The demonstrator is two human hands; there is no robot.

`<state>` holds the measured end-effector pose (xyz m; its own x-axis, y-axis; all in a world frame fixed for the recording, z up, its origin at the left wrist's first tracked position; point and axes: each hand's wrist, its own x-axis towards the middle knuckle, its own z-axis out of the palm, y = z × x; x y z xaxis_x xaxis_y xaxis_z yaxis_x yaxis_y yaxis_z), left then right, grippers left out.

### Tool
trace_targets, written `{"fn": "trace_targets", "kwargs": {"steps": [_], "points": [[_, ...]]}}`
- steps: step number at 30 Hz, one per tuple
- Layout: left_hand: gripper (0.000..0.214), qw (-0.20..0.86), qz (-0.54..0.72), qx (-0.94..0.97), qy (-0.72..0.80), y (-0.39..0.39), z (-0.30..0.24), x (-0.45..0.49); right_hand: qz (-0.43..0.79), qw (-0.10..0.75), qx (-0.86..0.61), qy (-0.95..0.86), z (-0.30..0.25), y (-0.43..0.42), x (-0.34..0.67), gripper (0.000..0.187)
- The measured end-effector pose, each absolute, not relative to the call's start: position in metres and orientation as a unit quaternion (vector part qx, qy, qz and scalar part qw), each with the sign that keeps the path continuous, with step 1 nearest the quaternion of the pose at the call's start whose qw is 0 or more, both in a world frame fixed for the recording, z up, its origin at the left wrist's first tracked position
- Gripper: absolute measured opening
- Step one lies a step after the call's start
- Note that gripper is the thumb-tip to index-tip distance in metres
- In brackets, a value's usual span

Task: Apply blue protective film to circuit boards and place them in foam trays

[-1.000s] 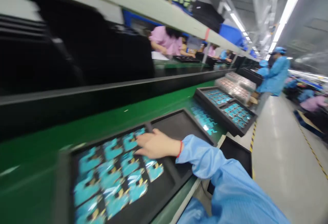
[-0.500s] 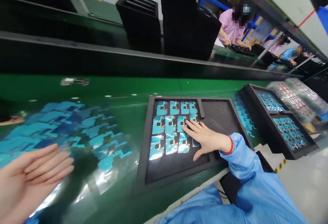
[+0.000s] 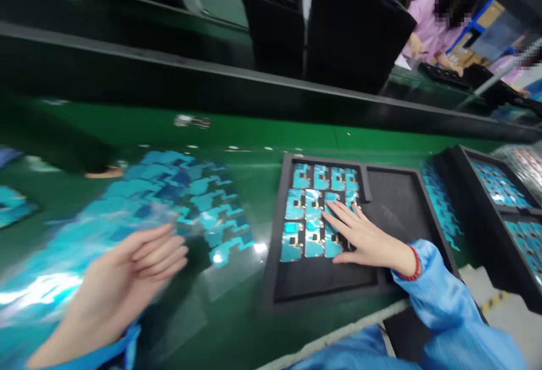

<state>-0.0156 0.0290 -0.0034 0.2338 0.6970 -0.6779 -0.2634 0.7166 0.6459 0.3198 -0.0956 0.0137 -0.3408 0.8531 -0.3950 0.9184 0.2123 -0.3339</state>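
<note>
My right hand (image 3: 368,240) lies with fingers spread over the right-hand boards in a black foam tray (image 3: 271,279). Rows of small circuit boards (image 3: 314,203) with blue film on them fill the upper part of that compartment. Its fingertips touch the boards; whether they press on one I cannot tell. To the left, my left hand (image 3: 139,268) is held above the bench with its fingers curled together. A pale, see-through blur shows at its fingertips, too smeared to name. Beyond this hand spread many cut blue film pieces (image 3: 165,183) on a clear sheet.
A small metallic part (image 3: 192,121) lies on the green bench (image 3: 254,172). More black trays with boards (image 3: 499,183) stand at the right, beside a strip of blue pieces (image 3: 440,200). Black boxes (image 3: 275,14) stand on the shelf behind. A person in pink (image 3: 436,25) works across.
The view has turned left, so the tray and films appear farther right. My left hand's fingers have curled more. My right hand stays on the boards.
</note>
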Motion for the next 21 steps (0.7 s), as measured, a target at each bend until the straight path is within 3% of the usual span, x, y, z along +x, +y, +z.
{"fn": "trace_targets", "kwargs": {"steps": [5,7,10,12,16,21], "points": [[0.051,0.784,0.321,0.215,0.486,0.026,0.0,-0.006,-0.27,0.041,0.521,0.809,0.037,-0.089,0.324,0.095],[0.054,0.8,0.307,0.232,0.461,0.027,-0.003,-0.005,-0.249,0.004,0.486,0.838,0.048,-0.06,0.314,0.076],[0.061,0.816,0.294,0.258,0.426,0.025,-0.005,-0.005,-0.205,-0.067,0.474,0.854,0.055,0.023,0.275,0.032],[0.063,0.818,0.299,0.274,0.409,0.024,-0.004,-0.004,-0.178,-0.084,0.528,0.826,0.047,0.092,0.237,0.019],[0.062,0.804,0.333,0.298,0.393,0.025,-0.007,-0.005,-0.139,-0.1,0.605,0.778,0.018,0.207,0.167,0.021],[0.06,0.787,0.367,0.3,0.396,0.031,-0.012,-0.008,-0.16,-0.112,0.643,0.74,-0.007,0.258,0.143,0.022]]}}
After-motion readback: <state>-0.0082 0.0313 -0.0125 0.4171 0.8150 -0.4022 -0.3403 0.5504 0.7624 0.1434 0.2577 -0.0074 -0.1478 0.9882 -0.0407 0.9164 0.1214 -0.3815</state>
